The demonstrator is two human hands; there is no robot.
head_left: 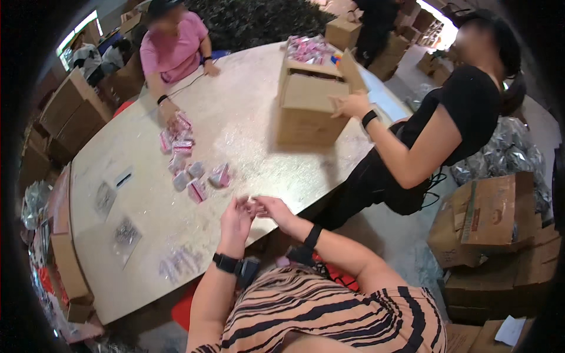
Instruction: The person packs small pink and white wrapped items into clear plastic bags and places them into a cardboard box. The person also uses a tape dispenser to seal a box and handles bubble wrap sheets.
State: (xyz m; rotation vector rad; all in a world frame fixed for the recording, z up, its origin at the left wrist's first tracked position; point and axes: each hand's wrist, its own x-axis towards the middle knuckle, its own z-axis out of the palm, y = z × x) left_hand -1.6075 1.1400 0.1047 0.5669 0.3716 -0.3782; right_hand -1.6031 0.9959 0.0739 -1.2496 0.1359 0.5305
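Observation:
My left hand (235, 220) and my right hand (275, 210) meet over the table's near edge, fingertips drawn together. The fingers of both are curled inward; anything held between them is too small or hidden to make out. Just beyond lie several small pink-and-white packets (196, 190), loosely scattered on the white table (235, 141). To the left of my hands are a clear bag of small dark pieces (125, 233) and a loose group of small clear-and-purplish pieces (179, 263).
Across the table, a person in pink (176, 47) reaches onto more packets. At right, a person in black handles an open cardboard box (312, 112). Behind it sits a box of pink packets (307, 49). Stacked cartons (494, 217) stand on the right-hand floor.

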